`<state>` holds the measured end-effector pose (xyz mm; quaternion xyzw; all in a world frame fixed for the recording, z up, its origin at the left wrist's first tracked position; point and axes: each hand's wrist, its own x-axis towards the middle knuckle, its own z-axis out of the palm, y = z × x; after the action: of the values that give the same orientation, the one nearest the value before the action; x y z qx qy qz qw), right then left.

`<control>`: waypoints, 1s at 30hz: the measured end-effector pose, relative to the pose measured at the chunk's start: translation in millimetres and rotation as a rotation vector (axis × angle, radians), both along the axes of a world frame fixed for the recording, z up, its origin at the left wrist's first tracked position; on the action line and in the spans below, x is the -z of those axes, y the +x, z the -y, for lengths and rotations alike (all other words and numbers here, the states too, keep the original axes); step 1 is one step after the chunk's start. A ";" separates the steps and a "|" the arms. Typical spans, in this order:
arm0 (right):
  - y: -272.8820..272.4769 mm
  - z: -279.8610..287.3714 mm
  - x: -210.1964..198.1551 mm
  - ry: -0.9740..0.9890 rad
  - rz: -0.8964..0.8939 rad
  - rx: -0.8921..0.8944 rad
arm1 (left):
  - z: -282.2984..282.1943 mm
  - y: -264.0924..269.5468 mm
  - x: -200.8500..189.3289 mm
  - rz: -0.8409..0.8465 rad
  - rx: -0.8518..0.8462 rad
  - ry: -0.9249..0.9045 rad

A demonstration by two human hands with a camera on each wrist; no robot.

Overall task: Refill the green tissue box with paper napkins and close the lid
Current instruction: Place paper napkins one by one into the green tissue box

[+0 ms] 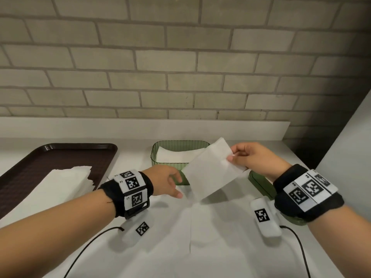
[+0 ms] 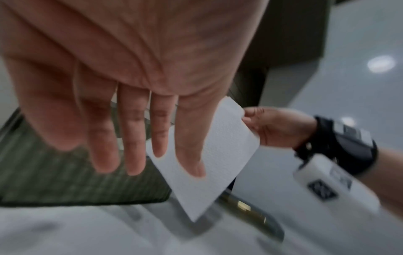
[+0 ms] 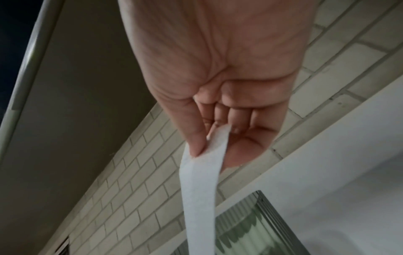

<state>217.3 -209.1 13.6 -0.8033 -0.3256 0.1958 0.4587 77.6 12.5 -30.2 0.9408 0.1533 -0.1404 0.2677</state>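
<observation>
The green tissue box (image 1: 158, 151) stands open on the white counter, with white napkins (image 1: 172, 155) lying inside. My right hand (image 1: 249, 157) pinches one white napkin (image 1: 210, 171) by its right edge and holds it in the air just in front of the box. In the right wrist view the napkin (image 3: 196, 198) hangs from thumb and fingers above the box (image 3: 242, 224). My left hand (image 1: 170, 183) is beside the napkin's left edge with straight, spread fingers (image 2: 133, 146) and holds nothing. The green lid (image 1: 261, 185) lies on the counter to the right, partly hidden by my right wrist.
A dark brown tray (image 1: 30, 171) at the left carries a stack of white napkins (image 1: 60, 183). A grey brick wall (image 1: 180, 67) rises behind the counter's raised back ledge (image 1: 140, 127). A pale panel (image 1: 351, 147) stands at the right. Cables run from both wrist units across the counter.
</observation>
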 end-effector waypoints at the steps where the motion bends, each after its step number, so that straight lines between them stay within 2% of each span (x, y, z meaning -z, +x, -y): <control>1: 0.5 -0.7 -2.7 0.025 -0.013 -0.005 | -0.8 -0.7 0.1 0.024 -0.038 -0.081; 5: -0.4 -4.6 -13.9 0.087 -0.068 -0.105 | 2.7 -0.7 -2.3 0.023 -0.130 -0.333; 10: -7.1 -15.6 -36.6 0.121 -0.132 -0.359 | 9.3 2.0 5.8 0.028 -0.123 -0.574; 13: -10.5 -21.2 -52.7 0.072 -0.130 -0.475 | 5.7 0.7 8.5 0.132 -0.169 -0.834; 16: -9.6 -25.6 -60.0 0.066 -0.070 -0.448 | -6.9 2.3 2.9 0.265 -0.282 -0.971; 19: -2.1 -32.8 -52.0 0.104 0.047 -0.250 | -19.7 7.0 -12.1 0.394 -0.371 -0.909; 22: 8.9 -45.0 -31.8 0.168 -0.004 -0.008 | -36.0 17.3 -22.2 0.501 -0.457 -0.760; 25: 16.3 -65.0 -8.6 0.142 -0.010 0.192 | -45.2 31.1 -25.3 0.598 -0.515 -0.607; 28: 17.3 -87.2 10.3 0.062 0.108 0.307 | -52.1 47.4 -23.9 0.646 -0.620 -0.322; 30: 16.7 -98.8 20.9 0.009 0.188 0.320 | -56.4 57.0 -21.9 0.610 -0.636 -0.197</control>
<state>234.0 -110.4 -7.3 -0.8574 -0.2361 0.0431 0.4553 134.6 68.9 -8.3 0.8153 0.3348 0.2187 0.4188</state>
